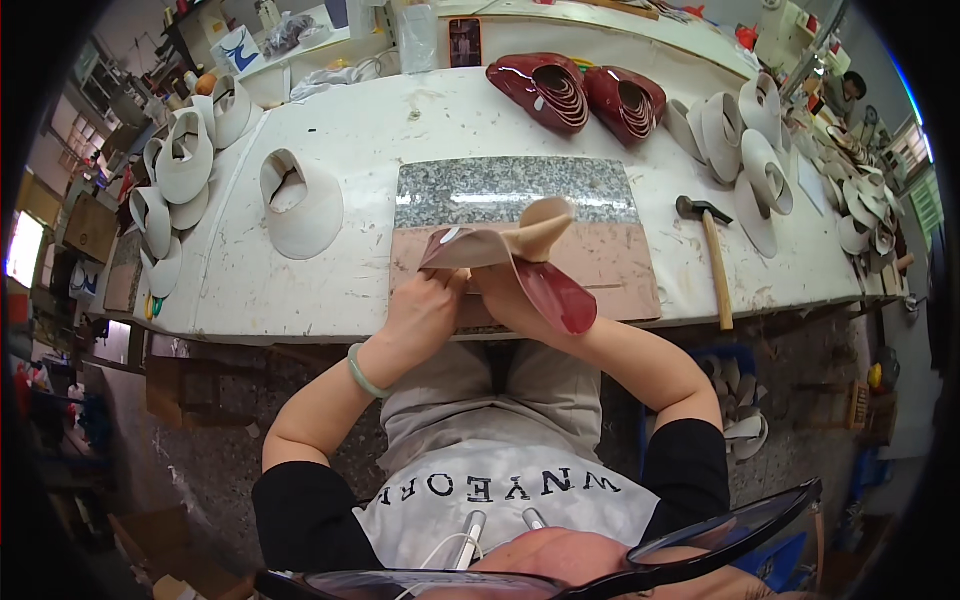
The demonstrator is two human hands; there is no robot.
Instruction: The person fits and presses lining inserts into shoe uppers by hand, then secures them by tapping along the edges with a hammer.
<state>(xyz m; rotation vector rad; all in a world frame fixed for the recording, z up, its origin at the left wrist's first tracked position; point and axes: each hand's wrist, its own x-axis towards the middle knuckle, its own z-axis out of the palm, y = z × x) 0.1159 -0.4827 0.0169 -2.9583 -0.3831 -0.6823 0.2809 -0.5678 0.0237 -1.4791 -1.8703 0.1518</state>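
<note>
A dark red glossy shoe upper [562,298] with a beige lining is held up over the front of the work board. My left hand [424,312] is closed at its left edge, fingers curled and fingertips partly hidden. My right hand [492,292] grips the piece from below; the upper hides most of its fingers. Both hands are close together. Under them lies a pinkish-brown board [612,262], with a speckled stone slab [515,190] just beyond it. A hammer [717,255] with a wooden handle lies to the right.
Two stacks of nested red uppers [540,92] sit at the back. Off-white shoe linings [183,165] cluster at the left, with a single one [300,215] nearer the middle; more off-white linings [720,135] stand at the right. A phone [465,43] leans at the back.
</note>
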